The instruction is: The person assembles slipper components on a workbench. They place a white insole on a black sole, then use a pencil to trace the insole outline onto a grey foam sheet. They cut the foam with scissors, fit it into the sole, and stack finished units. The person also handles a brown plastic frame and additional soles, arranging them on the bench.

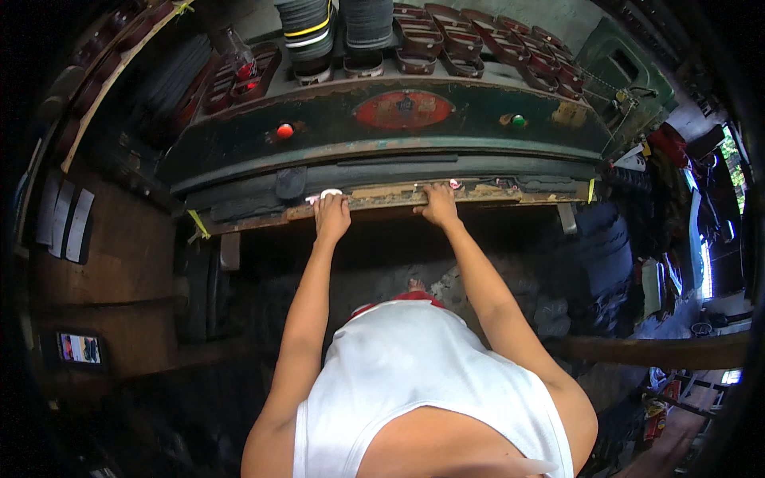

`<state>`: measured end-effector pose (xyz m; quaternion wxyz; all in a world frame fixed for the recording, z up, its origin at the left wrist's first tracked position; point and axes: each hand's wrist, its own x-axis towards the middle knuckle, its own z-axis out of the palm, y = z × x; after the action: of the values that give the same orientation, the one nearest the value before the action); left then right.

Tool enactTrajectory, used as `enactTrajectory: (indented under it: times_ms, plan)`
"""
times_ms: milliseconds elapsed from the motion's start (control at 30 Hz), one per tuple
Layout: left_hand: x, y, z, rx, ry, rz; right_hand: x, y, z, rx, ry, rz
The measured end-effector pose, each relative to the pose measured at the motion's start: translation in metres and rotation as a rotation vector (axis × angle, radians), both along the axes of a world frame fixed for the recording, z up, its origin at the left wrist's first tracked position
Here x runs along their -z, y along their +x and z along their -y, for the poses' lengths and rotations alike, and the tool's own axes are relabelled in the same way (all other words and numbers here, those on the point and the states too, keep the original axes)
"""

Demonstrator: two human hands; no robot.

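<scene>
left hand (331,215) and right hand (437,204) both lying open, palms down, on worn wooden board (486,192) under green press machine (382,127); stacked dark soles (335,24) standing above, red button (284,131) near left.

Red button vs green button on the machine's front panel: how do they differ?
The red button sits left of the red oval plate; the green button sits right of it. The red button looks larger and brighter; the green button looks smaller and dimmer. The red button is above the left hand; the green button lies beyond the right hand, further right. Both are round and mounted on the same dark green panel.
</scene>
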<state>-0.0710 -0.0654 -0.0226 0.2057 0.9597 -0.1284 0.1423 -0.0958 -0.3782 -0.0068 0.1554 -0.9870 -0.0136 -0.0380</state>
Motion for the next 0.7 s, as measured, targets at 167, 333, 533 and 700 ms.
enactTrajectory:
  times_ms: [167,333,533,700]
  plan:
    - [0.001,0.007,0.0,-0.022,0.051,-0.067,0.007,0.007,0.003,-0.015,-0.029,-0.057]
    - [-0.006,0.013,0.0,-0.01,0.06,-0.116,0.004,0.011,0.004,-0.025,-0.081,-0.112]
    - [-0.013,0.006,-0.003,0.019,0.075,-0.081,-0.007,0.007,0.008,-0.032,0.004,-0.127]
    - [-0.017,0.014,-0.006,0.084,0.017,-0.103,-0.019,0.017,0.016,-0.085,0.094,-0.151]
